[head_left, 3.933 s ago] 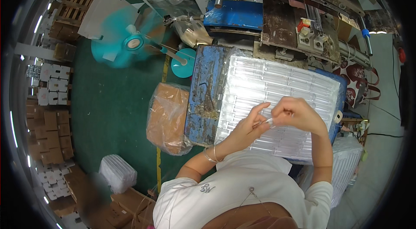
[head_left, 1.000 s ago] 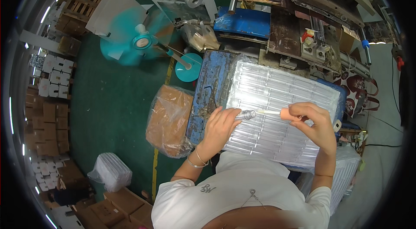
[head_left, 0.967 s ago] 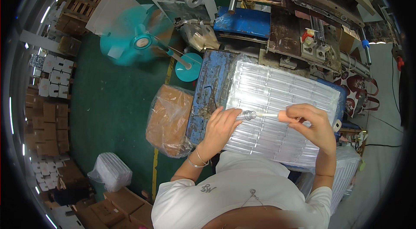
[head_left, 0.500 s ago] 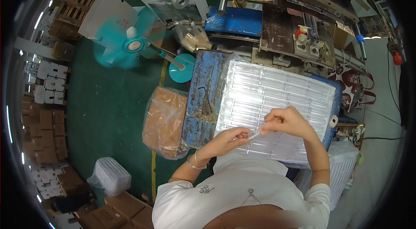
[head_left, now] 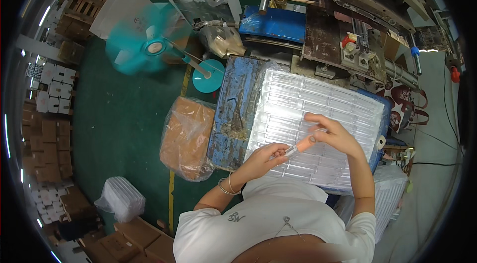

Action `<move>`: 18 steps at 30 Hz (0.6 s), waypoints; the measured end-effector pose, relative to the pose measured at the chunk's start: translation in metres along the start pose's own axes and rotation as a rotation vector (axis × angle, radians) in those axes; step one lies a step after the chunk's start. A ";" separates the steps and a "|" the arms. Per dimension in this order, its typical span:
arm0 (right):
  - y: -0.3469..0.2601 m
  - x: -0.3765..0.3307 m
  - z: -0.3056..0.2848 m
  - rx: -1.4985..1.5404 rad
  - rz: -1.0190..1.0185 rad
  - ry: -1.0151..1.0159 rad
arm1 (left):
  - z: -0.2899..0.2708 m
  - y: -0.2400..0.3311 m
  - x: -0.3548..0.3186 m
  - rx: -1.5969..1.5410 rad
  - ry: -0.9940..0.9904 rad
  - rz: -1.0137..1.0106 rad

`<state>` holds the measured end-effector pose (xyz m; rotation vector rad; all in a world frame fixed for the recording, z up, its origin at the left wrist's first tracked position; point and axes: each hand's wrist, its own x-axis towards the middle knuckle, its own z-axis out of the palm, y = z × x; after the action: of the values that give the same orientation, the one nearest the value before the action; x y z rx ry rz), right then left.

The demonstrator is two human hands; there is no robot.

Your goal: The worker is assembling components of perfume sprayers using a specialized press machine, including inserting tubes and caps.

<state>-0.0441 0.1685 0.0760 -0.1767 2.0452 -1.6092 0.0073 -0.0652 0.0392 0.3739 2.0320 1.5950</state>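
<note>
My left hand [head_left: 269, 157] pinches the clear end of a small tube [head_left: 301, 145] with a peach-coloured cap. The tube is tilted, its capped end pointing up and to the right. My right hand [head_left: 334, 136] is at that end, index finger stretched out and fingers apart. Its thumb side is right at the cap; whether it touches cannot be made out. Under both hands lies a clear plastic tray [head_left: 283, 99] with rows of long slots. I cannot tell what, if anything, lies in the slots.
The tray rests on a worn blue machine table [head_left: 221, 133], with metal machine parts [head_left: 318, 39] beyond it. On the left are a wrapped brown carton [head_left: 186, 138] and a spinning teal fan [head_left: 154, 46]. Wrapped trays [head_left: 390, 198] stand at right.
My right hand has loosened and drawn back from the tube, its fingers spreading, so the peach-coloured cap now shows. My left hand keeps its hold. The view has shifted slightly.
</note>
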 end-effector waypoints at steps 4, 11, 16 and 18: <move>0.001 0.004 -0.006 -0.149 0.395 -0.167 | 0.000 0.007 0.000 -0.045 -0.035 -0.036; -0.001 -0.009 -0.001 -0.046 -0.073 -0.234 | -0.002 -0.005 -0.001 -0.075 -0.019 0.010; -0.001 -0.003 0.002 -0.074 0.181 0.013 | -0.003 -0.001 0.001 0.001 0.005 0.004; -0.005 -0.005 0.006 -0.007 -0.117 0.152 | -0.004 -0.002 0.001 -0.034 0.020 0.007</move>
<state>-0.0378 0.1642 0.0819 -0.1849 2.1910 -1.7343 0.0046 -0.0685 0.0374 0.3546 2.0180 1.6411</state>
